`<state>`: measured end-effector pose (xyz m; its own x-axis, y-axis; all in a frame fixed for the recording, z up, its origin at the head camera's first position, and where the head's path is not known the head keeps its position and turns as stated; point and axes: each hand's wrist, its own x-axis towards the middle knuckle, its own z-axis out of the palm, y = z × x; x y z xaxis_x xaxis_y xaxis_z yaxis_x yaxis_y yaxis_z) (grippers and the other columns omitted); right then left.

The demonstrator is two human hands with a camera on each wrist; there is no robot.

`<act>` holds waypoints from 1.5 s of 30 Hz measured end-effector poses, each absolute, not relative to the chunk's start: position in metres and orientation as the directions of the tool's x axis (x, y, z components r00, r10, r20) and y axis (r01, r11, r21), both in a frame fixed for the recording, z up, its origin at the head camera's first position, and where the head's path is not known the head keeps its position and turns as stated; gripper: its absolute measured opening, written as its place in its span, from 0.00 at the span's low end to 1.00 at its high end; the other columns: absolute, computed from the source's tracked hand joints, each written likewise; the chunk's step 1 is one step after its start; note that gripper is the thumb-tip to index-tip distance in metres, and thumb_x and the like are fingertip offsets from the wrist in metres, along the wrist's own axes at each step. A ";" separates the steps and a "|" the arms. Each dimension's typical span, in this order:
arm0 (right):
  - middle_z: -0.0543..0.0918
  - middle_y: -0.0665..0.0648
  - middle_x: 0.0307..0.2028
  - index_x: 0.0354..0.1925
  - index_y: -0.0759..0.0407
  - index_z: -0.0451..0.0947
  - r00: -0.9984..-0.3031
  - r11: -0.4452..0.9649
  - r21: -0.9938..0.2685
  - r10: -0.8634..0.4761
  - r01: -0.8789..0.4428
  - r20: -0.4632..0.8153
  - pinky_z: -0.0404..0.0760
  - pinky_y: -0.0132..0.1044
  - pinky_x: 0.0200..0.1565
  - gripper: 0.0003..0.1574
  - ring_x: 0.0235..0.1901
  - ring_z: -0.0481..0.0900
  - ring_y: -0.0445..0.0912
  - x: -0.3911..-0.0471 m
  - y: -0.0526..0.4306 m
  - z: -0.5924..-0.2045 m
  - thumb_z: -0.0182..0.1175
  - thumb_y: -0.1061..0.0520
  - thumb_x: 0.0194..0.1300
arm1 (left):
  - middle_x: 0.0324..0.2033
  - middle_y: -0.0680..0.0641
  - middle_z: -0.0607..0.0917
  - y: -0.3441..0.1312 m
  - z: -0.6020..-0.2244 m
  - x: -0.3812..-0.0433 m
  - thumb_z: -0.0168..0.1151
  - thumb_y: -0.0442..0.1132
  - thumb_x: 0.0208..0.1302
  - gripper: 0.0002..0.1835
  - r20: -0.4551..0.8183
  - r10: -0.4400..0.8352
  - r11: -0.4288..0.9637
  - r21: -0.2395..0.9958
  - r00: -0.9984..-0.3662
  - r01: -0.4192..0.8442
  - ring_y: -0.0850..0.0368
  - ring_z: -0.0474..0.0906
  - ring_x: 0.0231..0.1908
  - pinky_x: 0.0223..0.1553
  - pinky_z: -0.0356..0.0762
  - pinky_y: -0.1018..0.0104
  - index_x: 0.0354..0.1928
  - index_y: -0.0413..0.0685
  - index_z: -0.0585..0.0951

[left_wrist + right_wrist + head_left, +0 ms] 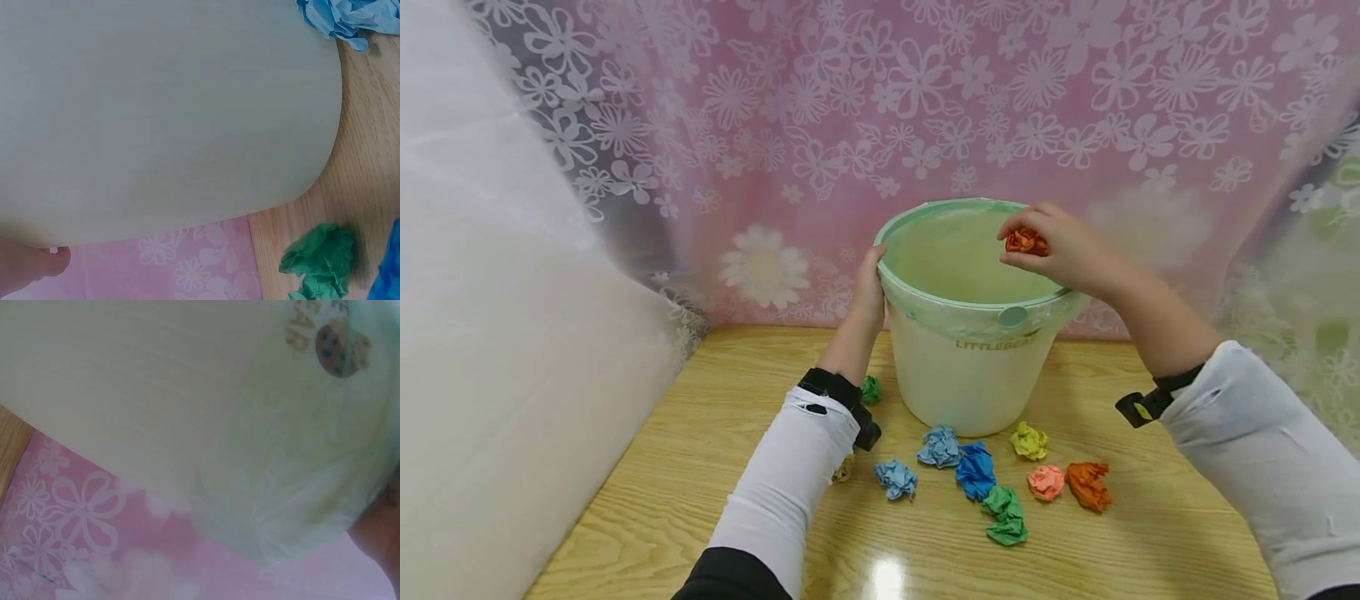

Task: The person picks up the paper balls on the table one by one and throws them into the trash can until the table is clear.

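Observation:
My right hand point(1060, 250) pinches a crumpled orange paper ball point(1026, 242) between thumb and fingers, above the right side of the bucket's opening. A pale bucket point(966, 375) with a thin green bag folded over its rim stands upright on the table. At the bucket's left side, my left hand point(869, 287) holds the rim, fingertips at its edge. The left wrist view shows part of that hand point(31, 265) against the bucket wall point(162, 112). In the right wrist view, the bag-covered rim point(287, 469) fills much of the picture, and the paper ball is hidden.
On the wooden table point(647, 467) before the bucket lie crumpled papers: light blue point(896, 479), dark blue point(976, 471), green point(1004, 517), yellow point(1029, 442), pink point(1046, 482) and orange point(1088, 486). Another green one point(871, 390) sits behind the left wrist. A pink flowered curtain point(820, 167) hangs behind.

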<state>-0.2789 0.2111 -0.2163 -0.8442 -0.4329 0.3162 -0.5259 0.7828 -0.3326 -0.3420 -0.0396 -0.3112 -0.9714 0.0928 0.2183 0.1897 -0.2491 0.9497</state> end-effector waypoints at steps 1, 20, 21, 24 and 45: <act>0.71 0.66 0.55 0.56 0.60 0.73 -0.842 0.784 -0.323 -0.443 -0.531 0.309 0.75 0.57 0.51 0.21 0.50 0.72 0.60 -0.279 0.211 -0.216 0.61 0.55 0.67 | 0.26 0.43 0.69 -0.039 -0.311 -0.342 0.36 0.55 0.69 0.25 0.220 0.091 -0.250 0.949 -0.971 0.192 0.61 0.69 0.26 0.56 0.60 0.56 0.34 0.38 0.69; 0.64 0.66 0.68 0.73 0.56 0.55 -0.864 0.779 -0.376 -0.476 -0.502 0.167 0.67 0.62 0.60 0.36 0.64 0.65 0.62 -0.279 0.215 -0.216 0.51 0.48 0.73 | 0.27 0.42 0.70 -0.039 -0.312 -0.340 0.35 0.54 0.70 0.24 0.231 0.089 -0.258 0.945 -0.969 0.202 0.55 0.69 0.30 0.58 0.59 0.54 0.34 0.39 0.70; 0.61 0.66 0.70 0.74 0.56 0.53 -0.864 0.777 -0.382 -0.474 -0.500 0.168 0.64 0.63 0.62 0.37 0.67 0.61 0.63 -0.279 0.216 -0.216 0.51 0.48 0.73 | 0.26 0.42 0.70 -0.039 -0.312 -0.341 0.36 0.54 0.69 0.24 0.231 0.087 -0.260 0.944 -0.969 0.202 0.54 0.69 0.30 0.57 0.59 0.55 0.33 0.39 0.70; 0.53 0.67 0.73 0.75 0.56 0.48 -0.864 0.777 -0.379 -0.469 -0.502 0.182 0.55 0.65 0.66 0.42 0.71 0.51 0.65 -0.277 0.220 -0.214 0.52 0.46 0.73 | 0.25 0.44 0.71 -0.039 -0.313 -0.342 0.36 0.54 0.69 0.24 0.232 0.085 -0.264 0.943 -0.969 0.202 0.56 0.70 0.29 0.57 0.60 0.56 0.32 0.40 0.70; 0.31 0.64 0.76 0.76 0.49 0.26 -0.861 0.784 -0.397 -0.327 -0.477 0.390 0.33 0.67 0.67 0.52 0.74 0.30 0.64 -0.225 0.282 -0.231 0.52 0.50 0.72 | 0.23 0.47 0.71 -0.042 -0.312 -0.342 0.37 0.55 0.70 0.24 0.199 0.104 -0.267 0.949 -0.974 0.165 0.61 0.69 0.23 0.51 0.64 0.59 0.32 0.40 0.70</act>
<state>-0.2245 0.2822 -0.2307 -0.8612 -0.3266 0.3895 -0.4769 0.7843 -0.3968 -0.3424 -0.0416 -0.3117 -0.9744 0.1043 0.1989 0.1652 -0.2672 0.9494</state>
